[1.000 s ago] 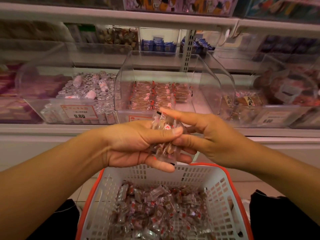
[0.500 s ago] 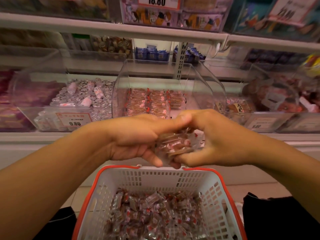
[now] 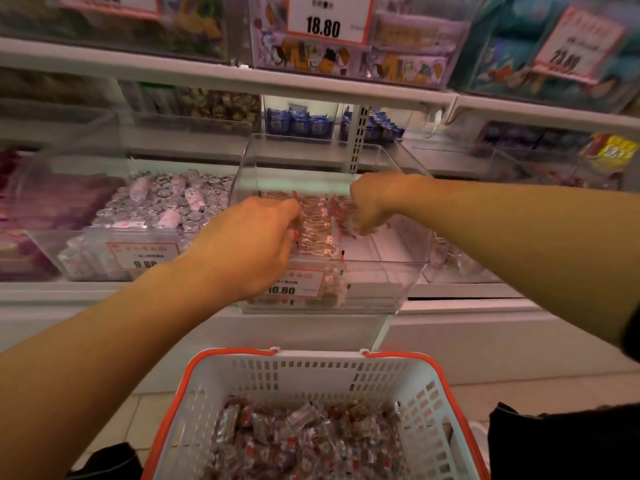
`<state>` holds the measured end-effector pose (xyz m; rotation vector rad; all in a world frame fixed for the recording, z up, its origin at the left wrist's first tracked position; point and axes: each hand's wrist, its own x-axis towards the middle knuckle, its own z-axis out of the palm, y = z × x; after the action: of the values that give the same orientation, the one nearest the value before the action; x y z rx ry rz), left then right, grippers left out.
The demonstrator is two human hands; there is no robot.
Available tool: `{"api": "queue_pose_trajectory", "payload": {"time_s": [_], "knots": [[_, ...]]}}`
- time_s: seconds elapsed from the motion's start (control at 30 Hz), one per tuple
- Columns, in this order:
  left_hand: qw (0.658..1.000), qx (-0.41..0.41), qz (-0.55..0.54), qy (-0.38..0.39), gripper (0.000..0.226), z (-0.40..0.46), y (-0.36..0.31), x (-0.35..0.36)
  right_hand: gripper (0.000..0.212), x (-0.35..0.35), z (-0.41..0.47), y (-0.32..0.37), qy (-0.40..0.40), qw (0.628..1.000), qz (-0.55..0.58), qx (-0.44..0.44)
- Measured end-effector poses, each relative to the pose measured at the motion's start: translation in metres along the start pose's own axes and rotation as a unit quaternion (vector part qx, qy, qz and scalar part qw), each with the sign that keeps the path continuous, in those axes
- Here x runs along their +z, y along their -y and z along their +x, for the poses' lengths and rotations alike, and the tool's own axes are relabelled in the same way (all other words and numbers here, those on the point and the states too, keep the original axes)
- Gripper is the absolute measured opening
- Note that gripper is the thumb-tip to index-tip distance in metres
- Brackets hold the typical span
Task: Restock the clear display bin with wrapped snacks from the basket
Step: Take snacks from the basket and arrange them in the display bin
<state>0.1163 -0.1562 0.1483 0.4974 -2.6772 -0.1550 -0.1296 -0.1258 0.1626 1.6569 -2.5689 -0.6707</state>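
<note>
Store shelving fills the view, with a clear display bin (image 3: 346, 237) on the lower shelf (image 3: 485, 299) as the centre. A second ago both hands met above the basket (image 3: 311, 375), sharing a clutch of wrapped snacks; now they have parted and reached into the bin. The left hand (image 3: 256, 244) lies over the bin's left side, fingers curled down among the stacked snacks (image 3: 318, 226) — what it grips is hidden. The right hand (image 3: 372, 202) hangs fisted over the bin's right part, pinching clear wrappers (image 3: 363, 228). Below the bin, the basket holds more loose snacks (image 3: 304, 441). The 10.80 tag (image 3: 298, 284) sits on the bin's front.
</note>
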Motion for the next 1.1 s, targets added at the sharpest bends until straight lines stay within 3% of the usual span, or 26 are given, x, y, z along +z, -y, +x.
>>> {"api": "queue_pose_trajectory", "payload": {"time_s": [0.1,0.3,0.43,0.77,0.9,0.97,1.03,1.1], "knots": [[1.000,0.003,0.006,-0.003,0.018,0.001,0.002,0.000,0.034,0.007,0.016,0.006,0.043,0.999,0.019,-0.012],[0.999,0.004,0.032,0.003,0.018,0.001,0.003,0.003,0.046,0.010,0.017,0.004,-0.004,1.000,0.005,-0.007],[0.999,0.004,0.032,-0.004,0.020,0.002,0.005,0.003,0.035,0.005,0.014,-0.001,-0.024,0.999,-0.046,-0.001],[0.999,-0.007,0.053,0.010,0.022,0.002,0.002,0.008,0.043,0.017,0.007,0.006,-0.037,0.995,-0.090,-0.031],[1.000,0.001,0.019,-0.012,0.022,0.002,0.001,0.002,0.021,0.004,-0.008,0.012,-0.048,0.996,-0.074,-0.011],[0.997,0.049,-0.009,-0.061,0.018,-0.002,0.000,-0.003,0.018,-0.011,-0.024,0.014,-0.102,0.994,-0.026,0.003],[0.986,0.130,-0.021,-0.103,0.016,-0.009,-0.002,-0.009,0.015,-0.018,-0.048,0.015,-0.226,0.972,0.063,0.009],[0.973,0.197,-0.015,-0.120,0.020,-0.018,-0.004,-0.007,0.005,-0.001,-0.088,0.025,-0.420,0.890,0.178,-0.022]]}}
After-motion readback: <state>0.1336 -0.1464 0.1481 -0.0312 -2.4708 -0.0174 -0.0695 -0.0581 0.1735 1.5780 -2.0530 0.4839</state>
